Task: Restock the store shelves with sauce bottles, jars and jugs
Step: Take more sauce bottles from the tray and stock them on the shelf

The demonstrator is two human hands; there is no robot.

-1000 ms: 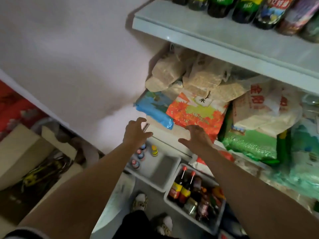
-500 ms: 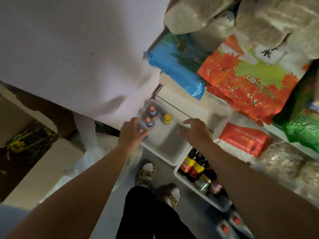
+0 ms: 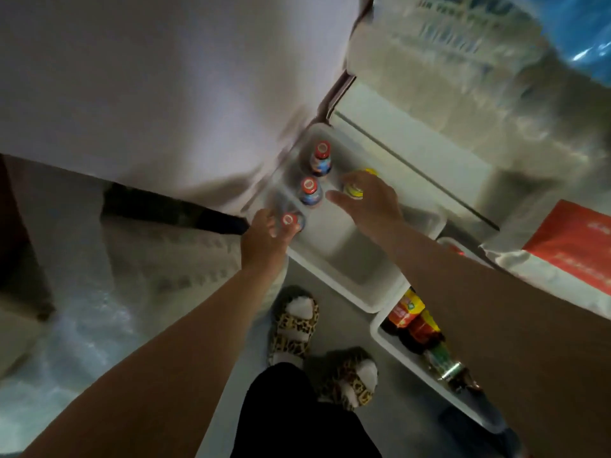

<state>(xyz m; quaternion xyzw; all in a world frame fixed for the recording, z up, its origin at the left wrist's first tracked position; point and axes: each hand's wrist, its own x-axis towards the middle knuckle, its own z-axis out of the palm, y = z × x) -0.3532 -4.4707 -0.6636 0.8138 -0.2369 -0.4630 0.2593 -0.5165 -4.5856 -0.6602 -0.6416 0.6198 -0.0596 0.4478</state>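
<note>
A white bin (image 3: 360,276) sits on the floor below the shelves. Along its left side stand three small red-capped bottles: a far one (image 3: 321,159), a middle one (image 3: 310,191), and a near one (image 3: 289,220). My left hand (image 3: 264,238) curls its fingers around the near red-capped bottle. A yellow-capped bottle (image 3: 353,190) stands to the right, and my right hand (image 3: 367,201) reaches over it with fingers around its top. A second white bin (image 3: 396,353) at lower right holds several dark sauce bottles (image 3: 413,325).
A white wall panel (image 3: 165,77) fills the upper left. Bagged goods sit on the low shelf (image 3: 413,153) at right, including a red-and-white bag (image 3: 568,246). My feet in leopard-print slippers (image 3: 297,322) stand on the grey floor beside the bins. A plastic-wrapped bundle (image 3: 82,309) lies left.
My view has tipped down and closer to the floor bin. Both hands have dropped into it, the left onto the near red-capped bottle, the right onto the yellow-capped one.
</note>
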